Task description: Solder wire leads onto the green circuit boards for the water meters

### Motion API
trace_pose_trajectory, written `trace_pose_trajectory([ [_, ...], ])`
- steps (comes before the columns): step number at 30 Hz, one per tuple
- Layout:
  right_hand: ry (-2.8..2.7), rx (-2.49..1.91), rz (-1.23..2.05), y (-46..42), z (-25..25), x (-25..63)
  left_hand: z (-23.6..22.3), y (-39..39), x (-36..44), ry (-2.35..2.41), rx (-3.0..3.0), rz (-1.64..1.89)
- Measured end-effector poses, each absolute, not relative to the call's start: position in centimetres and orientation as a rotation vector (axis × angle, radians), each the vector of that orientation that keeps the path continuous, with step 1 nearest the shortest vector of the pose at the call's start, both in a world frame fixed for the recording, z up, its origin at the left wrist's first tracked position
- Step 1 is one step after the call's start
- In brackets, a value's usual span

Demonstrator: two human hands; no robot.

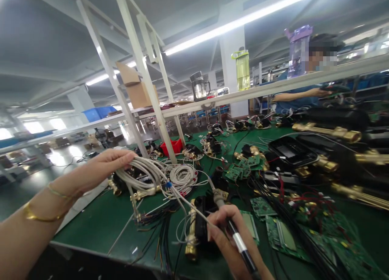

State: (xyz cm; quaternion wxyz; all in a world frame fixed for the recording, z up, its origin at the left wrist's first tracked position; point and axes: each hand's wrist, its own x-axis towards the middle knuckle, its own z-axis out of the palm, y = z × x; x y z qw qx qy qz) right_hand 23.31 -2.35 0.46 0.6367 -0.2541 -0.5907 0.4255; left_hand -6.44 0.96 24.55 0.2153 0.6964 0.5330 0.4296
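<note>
My left fingers [127, 157] grasp a coiled pale cable [148, 170] at ten o'clock from my right fingers [226, 213], which clasp a pen-shaped tool [240, 242] above the green surface [91, 237].

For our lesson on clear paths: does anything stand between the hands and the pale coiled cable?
Nothing visible does. The left hand grips the pale coiled cable directly, and one strand runs to the right hand, which holds a pen-like tool. A brass-and-black unit appears beneath that strand, not blocking it.
</note>
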Motion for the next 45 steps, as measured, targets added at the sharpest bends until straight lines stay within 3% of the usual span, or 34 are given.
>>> trace_pose_trajectory([
  [4,-1.255,-0.595,0.764,-1.6,1.5,24.4,27.6,1.0,-9.7,1.473,2.196,1.176],
  [7,-1.323,-0.648,0.547,-1.1,2.1,26.4,26.1,0.3,-12.1,1.526,2.372,1.177],
  [11,-1.522,-0.77,0.245,-0.8,1.5,28.6,16.3,0.6,-14.3,1.634,2.476,1.044],
  [15,-1.709,-0.755,0.208,-0.7,0.5,28.2,4.2,0.6,-15.1,1.818,2.469,0.949],
  [19,-1.843,-0.701,0.157,-0.9,0.4,26.9,-1.6,-1.6,-13.2,1.934,2.421,0.992],
  [23,-1.883,-0.671,0.165,-0.9,0.4,26.1,-1.3,-4.1,-5.0,1.883,2.423,1.175],
  [27,-1.876,-0.638,0.169,-1.1,0.8,25.7,-0.3,-4.3,5.2,1.289,2.57,1.343],
  [30,-1.903,-0.615,0.149,-1.3,1.2,25.9,-0.6,-3.5,8.8,1.202,2.477,1.425],
  [39,-1.884,-0.713,0.227,-1.0,0.1,27.7,-1.2,-4.6,6.3,1.319,2.433,1.393],
  [45,-1.738,-0.834,0.095,-0.3,-0.4,27.5,-2.6,-4.2,3.6,1.546,1.748,1.252],
])
